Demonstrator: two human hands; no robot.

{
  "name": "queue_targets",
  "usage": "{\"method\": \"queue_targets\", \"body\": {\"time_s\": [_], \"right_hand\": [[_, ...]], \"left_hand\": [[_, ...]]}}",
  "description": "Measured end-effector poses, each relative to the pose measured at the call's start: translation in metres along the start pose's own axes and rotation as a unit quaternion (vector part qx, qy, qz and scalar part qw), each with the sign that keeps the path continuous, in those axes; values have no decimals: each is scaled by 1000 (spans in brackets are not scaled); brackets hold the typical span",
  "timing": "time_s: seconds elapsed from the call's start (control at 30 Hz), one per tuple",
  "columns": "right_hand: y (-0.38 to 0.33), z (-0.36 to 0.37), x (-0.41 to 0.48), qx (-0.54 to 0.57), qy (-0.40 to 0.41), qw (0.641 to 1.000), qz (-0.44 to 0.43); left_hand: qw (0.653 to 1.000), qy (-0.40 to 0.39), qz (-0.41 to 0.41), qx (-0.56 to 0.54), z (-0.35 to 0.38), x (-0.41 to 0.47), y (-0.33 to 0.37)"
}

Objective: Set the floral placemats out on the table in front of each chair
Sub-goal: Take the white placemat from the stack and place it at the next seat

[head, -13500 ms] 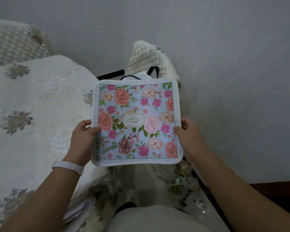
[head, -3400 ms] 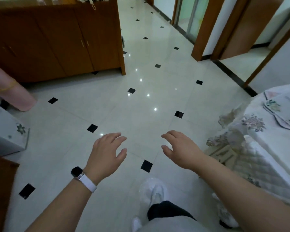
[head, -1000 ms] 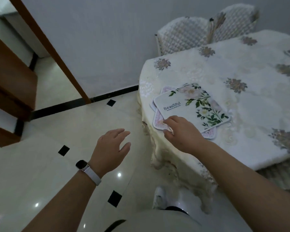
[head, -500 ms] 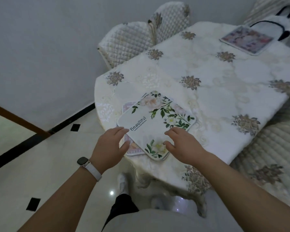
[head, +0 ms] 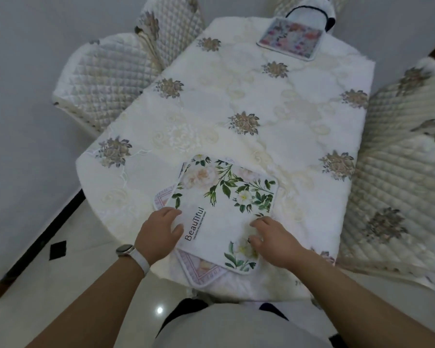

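A small stack of placemats lies at the near edge of the table [head: 274,126]. The top one is a white placemat [head: 224,212] with green leaves, pale flowers and the word "Beautiful". Under it a pink-bordered placemat [head: 201,268] sticks out at the near and left sides. My left hand [head: 158,234] rests on the white mat's left edge, fingers spread. My right hand [head: 271,237] presses on its near right part, fingers bent. A blue floral placemat [head: 290,38] lies at the table's far end.
The table wears a cream embroidered cloth. A quilted chair [head: 111,69] stands at the left, another quilted chair [head: 397,177] at the right, and a far chair holds a white bag with black handles [head: 309,11]. Tiled floor [head: 60,272] lies at my near left.
I have stepped round to face the table's near end. Both hands now lie on the white placemat; a second ago only the right touched the stack.
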State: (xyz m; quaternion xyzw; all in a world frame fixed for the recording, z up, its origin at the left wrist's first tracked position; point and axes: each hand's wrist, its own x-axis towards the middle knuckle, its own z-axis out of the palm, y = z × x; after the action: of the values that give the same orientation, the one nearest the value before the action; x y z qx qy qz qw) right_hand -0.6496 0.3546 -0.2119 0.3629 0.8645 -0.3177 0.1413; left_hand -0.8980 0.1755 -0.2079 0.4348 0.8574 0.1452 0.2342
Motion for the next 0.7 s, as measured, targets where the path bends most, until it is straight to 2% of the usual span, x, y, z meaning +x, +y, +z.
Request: {"method": "queue_targets", "body": {"time_s": [0.17, 0.37, 0.47, 0.6, 0.7], "right_hand": [[-11, 20, 6, 86, 48, 989, 111], [-19, 37, 7, 135, 98, 966, 199], [-27, 37, 11, 239, 143, 922, 271], [-27, 37, 15, 385, 216, 834, 332], [-21, 40, 17, 424, 226, 807, 342]], "left_hand": [[995, -35, 3, -92, 2, 47, -31], [976, -22, -68, -206, 5, 70, -39], [962, -11, -101, -252, 5, 80, -42], [953, -32, -137, -270, 2, 91, -50], [949, -47, -134, -280, 2, 93, -53]]}}
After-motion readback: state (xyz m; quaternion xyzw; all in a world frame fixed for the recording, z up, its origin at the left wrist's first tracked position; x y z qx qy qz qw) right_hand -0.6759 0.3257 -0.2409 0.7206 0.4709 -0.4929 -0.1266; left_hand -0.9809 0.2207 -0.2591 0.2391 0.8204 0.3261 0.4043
